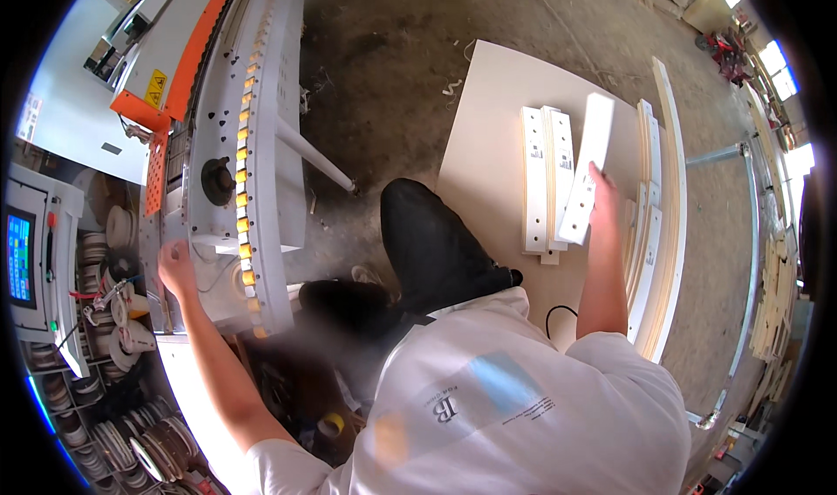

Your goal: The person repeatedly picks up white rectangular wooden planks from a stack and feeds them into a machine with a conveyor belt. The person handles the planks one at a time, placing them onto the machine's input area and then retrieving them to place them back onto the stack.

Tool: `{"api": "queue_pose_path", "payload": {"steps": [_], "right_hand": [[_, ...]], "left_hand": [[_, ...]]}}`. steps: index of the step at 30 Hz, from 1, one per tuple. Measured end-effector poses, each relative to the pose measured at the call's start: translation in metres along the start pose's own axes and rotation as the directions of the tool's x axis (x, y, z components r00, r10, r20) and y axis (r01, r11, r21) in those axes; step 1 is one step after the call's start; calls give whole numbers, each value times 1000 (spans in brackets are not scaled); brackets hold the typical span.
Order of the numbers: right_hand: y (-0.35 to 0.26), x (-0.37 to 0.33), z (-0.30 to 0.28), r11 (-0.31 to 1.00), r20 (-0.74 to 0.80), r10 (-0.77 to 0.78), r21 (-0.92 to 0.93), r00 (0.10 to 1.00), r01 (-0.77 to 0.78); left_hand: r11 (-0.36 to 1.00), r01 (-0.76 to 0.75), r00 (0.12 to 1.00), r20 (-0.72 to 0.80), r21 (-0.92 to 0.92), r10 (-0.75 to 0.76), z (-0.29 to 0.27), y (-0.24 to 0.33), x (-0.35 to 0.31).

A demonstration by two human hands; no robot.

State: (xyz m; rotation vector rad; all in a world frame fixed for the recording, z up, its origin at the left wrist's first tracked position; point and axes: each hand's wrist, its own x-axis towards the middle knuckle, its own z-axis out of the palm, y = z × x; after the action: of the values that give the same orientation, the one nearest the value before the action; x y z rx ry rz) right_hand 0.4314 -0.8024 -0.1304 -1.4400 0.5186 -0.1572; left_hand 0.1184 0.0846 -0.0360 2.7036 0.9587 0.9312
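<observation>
My right hand (603,197) grips a narrow white board (588,159) by its right edge. The board is tilted and has small dark holes near its lower end. Just left of it, similar white boards (534,181) lie in stacks on a large pale panel (484,120). Over at the left, my left hand (177,268) is beside the edge of a long machine (228,111), its fingers curled in. No object shows in that hand; whether it touches the machine is hard to see.
Yellow rollers (243,181) line the machine's side, under an orange cover (196,50). A control screen (19,255) and shelves of edging rolls (113,438) are at the far left. More white boards (645,268) lie right of my arm, alongside a metal rail (755,233). A support leg (318,157) juts from the machine.
</observation>
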Motion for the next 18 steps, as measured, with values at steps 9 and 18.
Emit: {"api": "queue_pose_path", "payload": {"steps": [9, 18], "right_hand": [[-43, -75, 79, 945, 105, -84, 324, 991, 46], [-36, -156, 154, 906, 419, 46, 365, 907, -215]], "left_hand": [[994, -105, 994, 17, -22, 105, 3, 2, -2], [776, -516, 810, 89, -363, 580, -39, 277, -88]]}}
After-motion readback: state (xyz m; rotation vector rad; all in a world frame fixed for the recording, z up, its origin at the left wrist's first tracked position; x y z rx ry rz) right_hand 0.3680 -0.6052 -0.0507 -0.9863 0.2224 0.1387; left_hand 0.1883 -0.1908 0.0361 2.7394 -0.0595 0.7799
